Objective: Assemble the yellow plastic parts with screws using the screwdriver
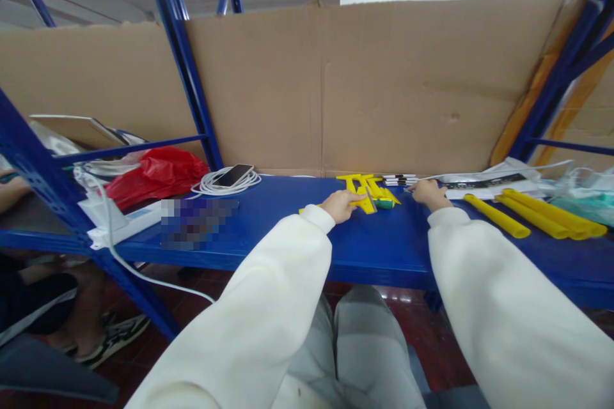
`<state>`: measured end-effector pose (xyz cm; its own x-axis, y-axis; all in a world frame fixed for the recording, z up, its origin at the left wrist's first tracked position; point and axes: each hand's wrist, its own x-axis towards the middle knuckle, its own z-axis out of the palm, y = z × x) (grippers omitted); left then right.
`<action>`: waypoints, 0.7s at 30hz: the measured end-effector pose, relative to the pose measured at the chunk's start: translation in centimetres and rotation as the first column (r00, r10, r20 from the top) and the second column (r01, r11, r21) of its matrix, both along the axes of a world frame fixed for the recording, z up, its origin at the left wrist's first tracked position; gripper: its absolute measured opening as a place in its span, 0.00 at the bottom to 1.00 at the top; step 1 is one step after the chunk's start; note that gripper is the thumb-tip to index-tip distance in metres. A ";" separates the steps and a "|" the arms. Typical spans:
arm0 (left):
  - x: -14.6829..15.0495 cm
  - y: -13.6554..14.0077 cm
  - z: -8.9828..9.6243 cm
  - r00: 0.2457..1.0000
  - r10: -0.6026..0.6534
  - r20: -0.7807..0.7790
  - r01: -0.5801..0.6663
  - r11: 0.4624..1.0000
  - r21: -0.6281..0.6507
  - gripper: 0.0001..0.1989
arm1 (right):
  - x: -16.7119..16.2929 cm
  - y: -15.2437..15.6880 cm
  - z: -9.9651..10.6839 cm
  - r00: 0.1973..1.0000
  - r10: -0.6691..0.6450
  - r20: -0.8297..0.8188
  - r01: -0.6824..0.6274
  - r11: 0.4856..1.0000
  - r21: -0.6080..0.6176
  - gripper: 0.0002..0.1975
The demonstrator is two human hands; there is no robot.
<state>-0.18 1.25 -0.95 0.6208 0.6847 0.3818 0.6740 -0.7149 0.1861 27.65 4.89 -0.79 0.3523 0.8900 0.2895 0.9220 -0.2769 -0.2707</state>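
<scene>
My left hand (339,206) is closed round the handle of a yellow scraper (368,204), whose flat, wide head points right. Just behind it lies a small pile of yellow T-shaped pieces (361,183), which look like more scrapers. A green, rounded object (384,203) rests against the scraper's right side; its kind is unclear. My right hand (430,193) is down on the table to the right of the pile, fingers pinched near a small thin object too small to name. Between the hands, further back, lie several black-and-white pen-like sticks (400,179).
Yellow tubes (499,216) and a white plastic package (489,184) lie at the right on the blue table (283,230). To the left are a phone (235,174) on a coiled white cable, a red bag (160,172) and a power strip (139,223). A cardboard wall (384,89) stands behind. Another person sits at far left.
</scene>
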 end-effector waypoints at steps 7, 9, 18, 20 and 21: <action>-0.1 -0.4 0.4 0.999 0.015 -0.049 -0.017 0.999 -0.041 0.22 | -0.5 -0.7 -0.2 0.988 0.048 0.150 -0.016 0.978 -0.206 0.25; -0.1 -0.5 0.4 0.998 0.011 -0.060 -0.014 0.999 -0.048 0.22 | -0.5 -0.8 -0.3 0.984 0.070 0.164 -0.033 0.976 -0.214 0.25; -0.2 0.2 -0.1 0.999 0.015 -0.040 -0.015 1.000 -0.017 0.20 | -1.4 -0.8 -0.1 0.972 0.136 0.193 -0.105 0.981 -0.163 0.20; -0.1 0.3 -0.1 0.999 0.013 -0.047 -0.014 1.000 -0.020 0.20 | -1.5 -0.6 -0.2 0.983 0.119 0.140 -0.100 0.985 -0.140 0.16; -0.1 0.2 0.0 0.999 0.015 -0.051 -0.016 1.000 -0.022 0.20 | -1.5 -0.4 -0.4 0.990 0.099 0.103 -0.085 0.988 -0.129 0.14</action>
<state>-0.26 1.47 -1.00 0.6282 0.7026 0.3342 0.6942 -0.7001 0.1671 26.13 4.49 -1.15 0.2397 0.9485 0.2070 0.9671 -0.2146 -0.1362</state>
